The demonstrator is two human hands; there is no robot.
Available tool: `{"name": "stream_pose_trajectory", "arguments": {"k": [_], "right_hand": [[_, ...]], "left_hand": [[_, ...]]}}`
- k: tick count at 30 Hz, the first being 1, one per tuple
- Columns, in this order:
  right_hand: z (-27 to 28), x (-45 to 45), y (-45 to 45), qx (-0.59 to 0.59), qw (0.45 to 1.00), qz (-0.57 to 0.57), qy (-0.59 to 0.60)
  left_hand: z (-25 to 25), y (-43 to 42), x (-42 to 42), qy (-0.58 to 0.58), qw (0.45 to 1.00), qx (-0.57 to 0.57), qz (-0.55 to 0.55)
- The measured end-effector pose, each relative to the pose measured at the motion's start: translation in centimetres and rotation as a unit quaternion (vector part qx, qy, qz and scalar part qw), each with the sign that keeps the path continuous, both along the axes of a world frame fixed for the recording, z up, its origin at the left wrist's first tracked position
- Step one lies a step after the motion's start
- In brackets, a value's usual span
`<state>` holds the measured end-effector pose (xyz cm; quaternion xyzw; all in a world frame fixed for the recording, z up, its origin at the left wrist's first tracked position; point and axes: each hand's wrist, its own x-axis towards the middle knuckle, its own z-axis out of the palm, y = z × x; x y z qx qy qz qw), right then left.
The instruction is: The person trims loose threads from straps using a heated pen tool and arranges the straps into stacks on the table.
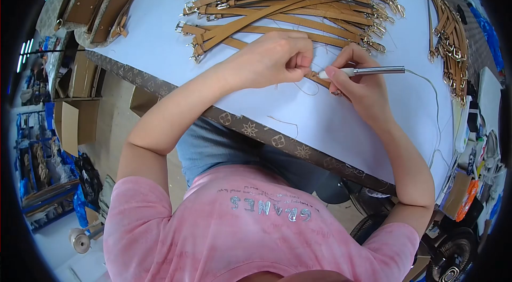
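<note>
"What could go wrong for us here?"

"A slip, we judge. The strap (321,81) is small in our fingers, and if the pen (378,70) strayed it could mark the leather or catch a fingertip. The cause might be a tug on the cord (437,103), which runs past our right forearm. Loose thread (282,120) on the table (341,130) could snag too."

"How do our hands stand?"

"Our right hand (365,87) grips the pen, its lower fingers against the strap. Our left hand (280,58) is curled, fingertips closed on the strap's other end, it seems; whether they pinch a thread too, we cannot tell."

"And the strap?"

"Between our two hands, just right of the left fingertips, under the pen's tip. Whether that tip touches it, we cannot tell. The pile (277,10) lies beyond."
</note>
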<state>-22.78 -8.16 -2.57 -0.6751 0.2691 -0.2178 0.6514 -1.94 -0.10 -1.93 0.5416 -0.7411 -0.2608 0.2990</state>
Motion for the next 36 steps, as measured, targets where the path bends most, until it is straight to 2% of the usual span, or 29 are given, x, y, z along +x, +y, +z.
{"name": "stream_pose_trajectory", "arguments": {"k": [2,6,19,22,26,36], "right_hand": [[-0.2,0.0,0.0,-0.014,1.000,0.007,-0.009],[0.0,0.0,0.1,-0.019,1.000,0.014,0.004],[0.0,0.0,0.1,-0.047,0.999,0.017,0.022],[0.1,0.0,0.2,0.023,0.999,-0.001,-0.027],[0.7,0.2,0.2,0.008,0.999,0.008,-0.037],[0.2,0.4,0.0,-0.009,1.000,0.019,0.009]], "left_hand": [[0.3,0.1,0.5,0.039,0.998,0.042,-0.011],[-0.2,0.2,0.7,0.062,0.998,0.017,-0.016],[0.8,0.2,0.7,0.054,0.997,0.059,-0.003],[1.6,0.3,0.8,0.014,1.000,0.020,-0.007],[1.0,0.2,1.0,-0.015,0.999,0.026,-0.041],[0.8,0.2,1.3,0.023,0.997,0.056,-0.039]]}}
